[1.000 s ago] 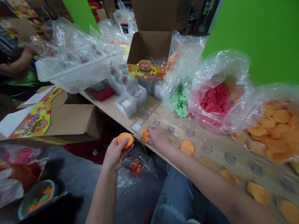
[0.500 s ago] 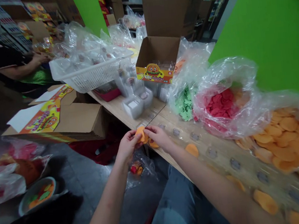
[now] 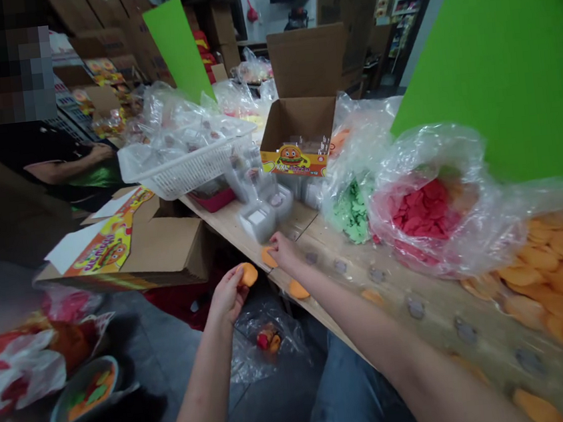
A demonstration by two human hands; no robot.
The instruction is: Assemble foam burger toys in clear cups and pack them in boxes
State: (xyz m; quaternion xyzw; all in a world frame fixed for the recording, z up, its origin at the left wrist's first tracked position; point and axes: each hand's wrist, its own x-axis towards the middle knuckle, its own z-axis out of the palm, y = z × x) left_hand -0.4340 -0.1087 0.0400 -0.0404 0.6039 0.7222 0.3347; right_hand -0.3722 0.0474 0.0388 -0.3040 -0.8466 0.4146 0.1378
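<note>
**Left hand [image 3: 229, 296] and right hand [image 3: 286, 254], both pinching orange!**

Far left, we catch a co-worker [image 3: 13, 148] in dark clothes, head masked by blocks; what that person handles, we can't make out. Lower down sits a basin [image 3: 56, 421] of coloured pieces, a dark blur beside it.

Here's the left hand, thumb and fingers gripping a first orange disc [image 3: 250, 275] just beyond the surface [image 3: 225, 222]; one layer or several, we can't tell. Next, the right hand grips a second disc [image 3: 268, 257] at the edge, fingers covering part. Just beside that forearm lies a third disc [image 3: 298, 290]; past it, a fourth disc [image 3: 373, 297], blurred.

Rightward, we spot red pieces [image 3: 422, 208] behind glossy plastic, then heaped orange discs [image 3: 558, 262], and a corner disc [image 3: 537, 407] sliced off below.
</note>
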